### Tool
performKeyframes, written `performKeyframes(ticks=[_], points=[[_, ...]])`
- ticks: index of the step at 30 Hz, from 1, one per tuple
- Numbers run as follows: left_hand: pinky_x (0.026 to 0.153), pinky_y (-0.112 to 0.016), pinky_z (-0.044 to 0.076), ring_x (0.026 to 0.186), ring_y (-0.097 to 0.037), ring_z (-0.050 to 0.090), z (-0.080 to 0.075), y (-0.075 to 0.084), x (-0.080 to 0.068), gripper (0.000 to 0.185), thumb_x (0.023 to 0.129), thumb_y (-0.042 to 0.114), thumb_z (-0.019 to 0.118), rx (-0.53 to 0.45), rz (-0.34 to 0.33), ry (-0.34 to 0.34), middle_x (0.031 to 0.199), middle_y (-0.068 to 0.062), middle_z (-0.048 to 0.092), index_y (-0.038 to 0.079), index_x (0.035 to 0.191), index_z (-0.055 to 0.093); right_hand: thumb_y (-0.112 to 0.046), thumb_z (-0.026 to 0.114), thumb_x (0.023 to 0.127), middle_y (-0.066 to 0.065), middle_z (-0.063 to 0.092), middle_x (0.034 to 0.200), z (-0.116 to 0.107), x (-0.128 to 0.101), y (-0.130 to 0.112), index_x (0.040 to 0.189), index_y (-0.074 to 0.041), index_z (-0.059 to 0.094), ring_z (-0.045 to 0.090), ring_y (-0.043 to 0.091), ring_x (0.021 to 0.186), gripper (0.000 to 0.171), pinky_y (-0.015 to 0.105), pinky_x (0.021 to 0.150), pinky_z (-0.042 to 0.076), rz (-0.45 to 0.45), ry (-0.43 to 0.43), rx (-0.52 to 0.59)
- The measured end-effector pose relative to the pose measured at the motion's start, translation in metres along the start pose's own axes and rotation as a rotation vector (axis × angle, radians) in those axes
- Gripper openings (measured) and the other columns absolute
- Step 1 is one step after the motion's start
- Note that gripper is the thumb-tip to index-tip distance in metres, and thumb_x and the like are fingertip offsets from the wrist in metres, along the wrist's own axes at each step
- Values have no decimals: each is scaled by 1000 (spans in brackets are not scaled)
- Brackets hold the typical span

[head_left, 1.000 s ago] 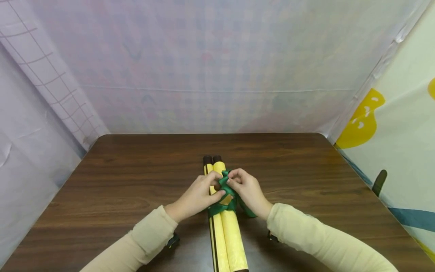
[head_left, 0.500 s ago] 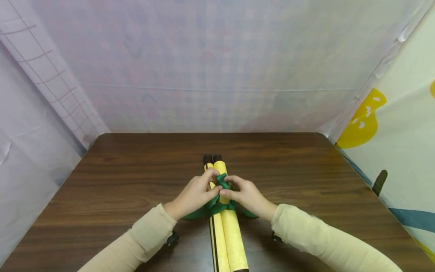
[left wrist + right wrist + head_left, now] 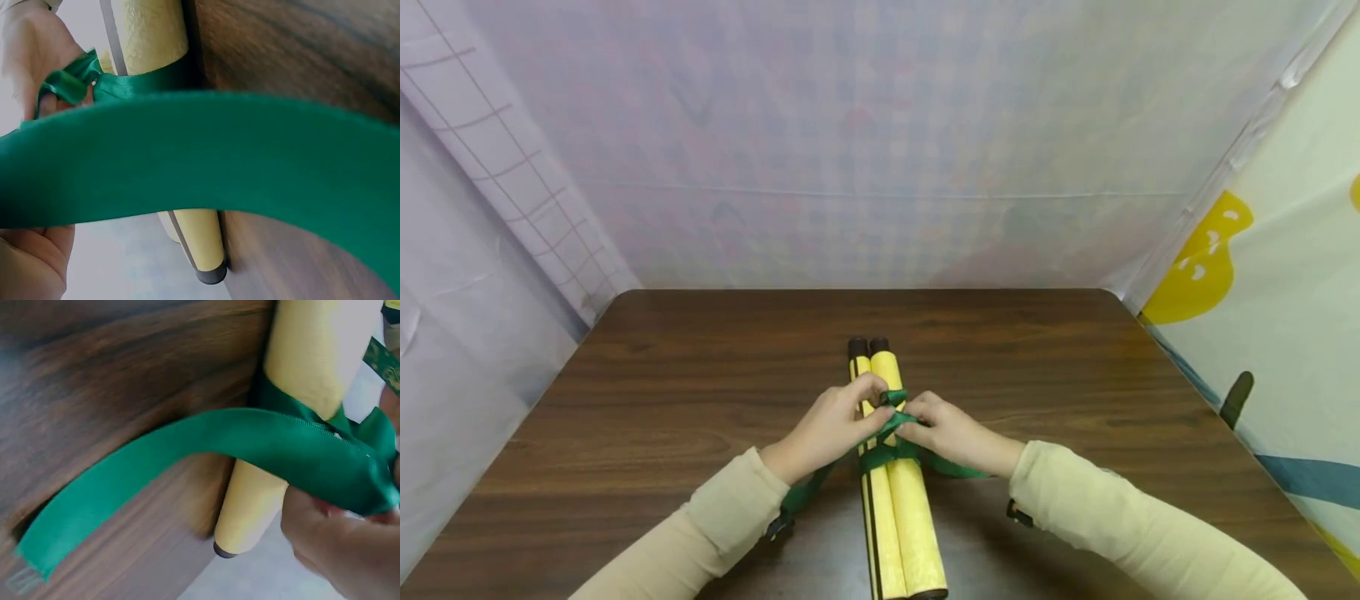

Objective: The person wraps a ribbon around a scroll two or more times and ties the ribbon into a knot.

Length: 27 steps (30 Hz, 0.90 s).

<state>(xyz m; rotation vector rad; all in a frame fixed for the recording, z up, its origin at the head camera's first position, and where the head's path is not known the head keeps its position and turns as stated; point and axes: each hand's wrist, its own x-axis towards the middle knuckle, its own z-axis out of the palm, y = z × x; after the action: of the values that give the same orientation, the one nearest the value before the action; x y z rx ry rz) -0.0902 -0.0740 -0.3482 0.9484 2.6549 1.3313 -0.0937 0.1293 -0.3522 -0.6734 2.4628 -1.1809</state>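
Observation:
Two yellow scroll rolls with dark brown ends lie side by side on the table, and a green ribbon circles them both. Above the rolls, my left hand pinches the ribbon between thumb and fingers. Facing it from the other side, my right hand pinches the ribbon too, and a small loop stands up between the two hands. In the left wrist view a broad band of ribbon crosses close to the camera and hides part of that hand. A loose ribbon tail trails over the table in the right wrist view.
The dark wood-grain table reaches back to a pale curtain. A white cloth with yellow and blue shapes hangs along the right side. Dark straps sit under both sleeves.
My fingers have reshaped the ribbon over the rolls, and the gold-coloured patch seen before no longer shows. A ribbon tail now hangs under my left wrist. My right hand has shifted slightly right.

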Motion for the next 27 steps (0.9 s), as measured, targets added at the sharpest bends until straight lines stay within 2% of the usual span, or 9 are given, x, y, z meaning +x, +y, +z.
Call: performKeyframes(ticks=[3, 7, 11, 13, 16, 20, 24, 27], points=[[44, -22, 39, 45, -4, 38, 0, 0, -1, 12, 94, 20, 57, -5, 16, -6, 93, 4, 62, 17, 104, 53, -29, 54, 95, 8, 53, 93, -5, -2, -2, 99, -8, 63, 50, 19, 79, 24, 34, 69, 45, 66, -117, 65], [45, -22, 39, 46, -4, 39, 0, 0, -1, 9, 94, 20, 58, 6, 43, 7, 93, 3, 64, 17, 102, 53, -28, 58, 93, 9, 55, 79, -10, -6, -4, 102, -7, 57, 52, 18, 62, 24, 33, 61, 47, 144, -247, 198], [44, -22, 39, 46, -4, 39, 1, 0, -2, 9, 94, 20, 58, 18, 53, 15, 92, 2, 64, 16, 100, 53, -22, 62, 90, 9, 56, 81, -15, -9, -7, 100, -5, 53, 54, 16, 61, 21, 30, 59, 45, 186, -307, 264], [43, -21, 38, 45, -3, 38, 1, -1, -2, 9, 94, 20, 58, 17, 48, 14, 89, 3, 65, 16, 100, 52, -18, 63, 88, 10, 57, 81, -16, -9, -7, 99, -4, 54, 55, 15, 61, 20, 30, 60, 45, 191, -297, 278], [42, -21, 37, 43, -2, 36, 1, 0, -3, 10, 94, 21, 58, 19, 33, 19, 82, 3, 64, 16, 99, 52, -12, 64, 85, 11, 59, 80, -16, -10, -5, 97, -1, 55, 56, 15, 61, 19, 30, 64, 46, 182, -235, 273], [42, -21, 37, 43, -2, 36, 1, 0, -4, 11, 94, 22, 58, 16, -1, 27, 71, 3, 60, 15, 100, 52, -7, 65, 81, 13, 60, 78, -15, -11, -4, 97, 2, 56, 56, 16, 59, 21, 31, 68, 46, 155, -146, 210], [43, -21, 37, 44, -2, 36, 2, 1, -5, 11, 94, 22, 58, 25, -29, 29, 69, 3, 57, 14, 100, 53, -8, 64, 80, 14, 61, 72, -15, -12, -5, 95, -1, 58, 54, 15, 56, 18, 31, 62, 46, 123, -101, 92], [44, -21, 37, 44, -2, 35, 2, 1, -5, 11, 93, 21, 59, 37, -32, 32, 70, 2, 57, 15, 100, 54, -7, 64, 81, 13, 60, 70, -16, -14, -8, 94, -2, 59, 52, 14, 52, 16, 31, 57, 45, 117, -105, 48]])
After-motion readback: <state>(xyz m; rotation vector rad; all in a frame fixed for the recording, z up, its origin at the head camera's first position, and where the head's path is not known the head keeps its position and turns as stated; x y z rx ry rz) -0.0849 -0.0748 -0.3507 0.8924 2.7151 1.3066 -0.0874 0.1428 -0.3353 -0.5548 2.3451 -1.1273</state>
